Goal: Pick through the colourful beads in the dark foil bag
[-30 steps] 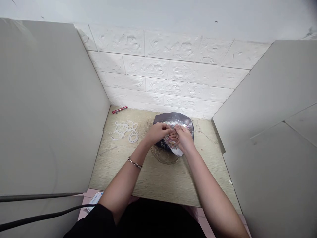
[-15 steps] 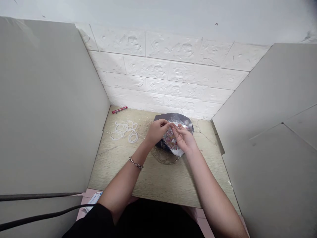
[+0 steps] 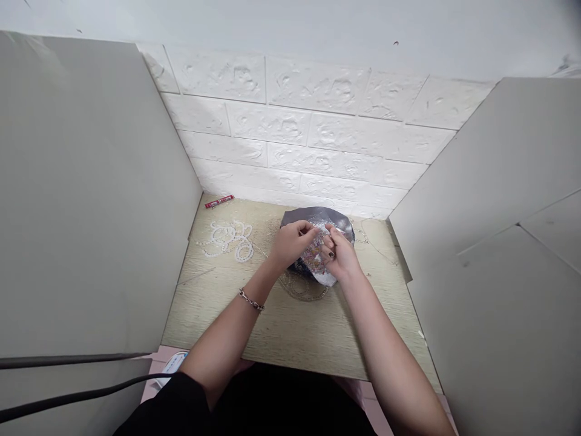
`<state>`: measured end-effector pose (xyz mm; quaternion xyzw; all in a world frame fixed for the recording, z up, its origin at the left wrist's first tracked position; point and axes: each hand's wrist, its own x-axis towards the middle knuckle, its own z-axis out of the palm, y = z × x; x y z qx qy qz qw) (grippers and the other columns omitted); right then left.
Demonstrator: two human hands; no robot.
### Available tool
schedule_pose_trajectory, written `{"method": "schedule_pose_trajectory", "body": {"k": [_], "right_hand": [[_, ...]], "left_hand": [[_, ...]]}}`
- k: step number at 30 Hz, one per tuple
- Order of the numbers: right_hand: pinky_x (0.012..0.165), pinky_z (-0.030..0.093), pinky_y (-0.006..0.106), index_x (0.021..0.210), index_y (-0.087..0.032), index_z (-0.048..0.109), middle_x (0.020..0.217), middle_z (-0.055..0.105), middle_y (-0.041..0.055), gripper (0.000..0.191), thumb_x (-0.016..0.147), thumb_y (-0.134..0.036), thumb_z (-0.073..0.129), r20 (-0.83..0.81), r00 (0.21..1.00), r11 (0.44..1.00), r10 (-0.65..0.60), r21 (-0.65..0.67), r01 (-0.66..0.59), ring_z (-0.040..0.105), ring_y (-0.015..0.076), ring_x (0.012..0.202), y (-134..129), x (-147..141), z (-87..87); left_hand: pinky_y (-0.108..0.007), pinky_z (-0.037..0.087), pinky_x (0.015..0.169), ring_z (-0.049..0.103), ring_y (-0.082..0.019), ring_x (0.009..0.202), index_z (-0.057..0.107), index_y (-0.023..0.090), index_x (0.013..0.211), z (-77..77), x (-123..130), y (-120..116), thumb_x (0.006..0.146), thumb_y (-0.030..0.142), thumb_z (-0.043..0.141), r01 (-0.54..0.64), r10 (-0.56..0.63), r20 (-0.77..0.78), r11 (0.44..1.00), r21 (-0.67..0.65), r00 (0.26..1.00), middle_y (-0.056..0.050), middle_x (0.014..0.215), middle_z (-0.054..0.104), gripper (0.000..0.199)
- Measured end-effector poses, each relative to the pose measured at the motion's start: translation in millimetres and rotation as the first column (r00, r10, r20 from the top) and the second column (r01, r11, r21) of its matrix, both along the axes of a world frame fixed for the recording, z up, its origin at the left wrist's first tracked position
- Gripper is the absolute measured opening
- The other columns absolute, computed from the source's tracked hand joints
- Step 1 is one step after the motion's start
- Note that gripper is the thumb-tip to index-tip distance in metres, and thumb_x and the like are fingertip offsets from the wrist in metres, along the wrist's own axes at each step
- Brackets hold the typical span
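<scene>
Pinched fingers close my left hand (image 3: 294,242) above the left side of a silvery bag (image 3: 313,214), and what they hold is too small to name. My right hand (image 3: 339,249) is over the bag's right side, its fingers curled in and the thumb against them; whatever is in them cannot be made out. Small pink, yellow and clear beads (image 3: 313,257) lie in the open bag beneath both hands. A clear beaded strand (image 3: 302,295) loops out from under the bag's near edge.
White bead strands (image 3: 231,239) lie coiled at the left of the wooden table (image 3: 290,339). A red packet (image 3: 219,201) rests at the back left corner. Thin strands (image 3: 379,249) trail at the right. Grey panels (image 3: 91,200) flank the table, and a white brick-patterned wall (image 3: 290,127) closes the back.
My right hand's fingers have curled inward from a straighter pose. The hands have drawn slightly apart at the fingertips. Strands and packet stay where they were.
</scene>
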<state>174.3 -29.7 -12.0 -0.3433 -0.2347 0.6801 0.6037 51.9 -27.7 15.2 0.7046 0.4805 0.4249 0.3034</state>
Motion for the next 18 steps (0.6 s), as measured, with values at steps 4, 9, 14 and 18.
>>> {"method": "schedule_pose_trajectory", "body": {"k": [4,9,14,18], "right_hand": [[0.024,0.014,0.013,0.085,-0.022,0.048,0.034,0.028,-0.0130,0.019,0.071,-0.034,0.052,0.022,0.998,0.997,0.052,0.051,-0.053,0.020,0.0021,0.023,-2,1,2.3],[0.025,0.012,0.015,0.089,-0.022,0.049,0.032,0.026,-0.0133,0.024,0.069,-0.035,0.054,-0.003,0.997,0.995,0.076,0.072,-0.075,0.017,0.0021,0.023,-5,1,7.6],[0.025,0.011,0.015,0.088,-0.021,0.052,0.031,0.024,-0.0135,0.025,0.068,-0.036,0.055,-0.051,0.994,0.994,0.098,0.046,-0.096,0.016,0.0015,0.024,-6,1,9.9],[0.025,0.012,0.015,0.088,-0.021,0.053,0.031,0.023,-0.0136,0.024,0.068,-0.034,0.056,-0.122,0.985,0.992,0.124,0.022,-0.122,0.015,0.0014,0.024,-7,2,10.7]], "left_hand": [[-0.020,0.032,0.051,0.042,-0.007,0.055,0.055,0.015,0.065,3.1,1,-3,0.072,0.036,0.042,0.068,-0.068,-0.014,0.998,-0.012,0.998,0.002,0.058,0.051,0.025],[-0.020,0.033,0.052,0.044,-0.008,0.056,0.057,0.015,0.069,3.0,3,-5,0.071,0.036,0.043,0.115,-0.117,-0.030,0.991,-0.069,0.993,0.001,0.061,0.054,0.026],[-0.020,0.033,0.050,0.044,-0.007,0.053,0.059,0.014,0.070,1.8,4,-6,0.071,0.036,0.044,0.136,-0.138,-0.029,0.988,-0.077,0.990,0.002,0.059,0.054,0.026],[-0.020,0.033,0.050,0.043,-0.007,0.052,0.059,0.014,0.071,1.3,4,-6,0.071,0.037,0.044,0.150,-0.151,-0.015,0.985,-0.080,0.988,0.002,0.059,0.054,0.027]]}}
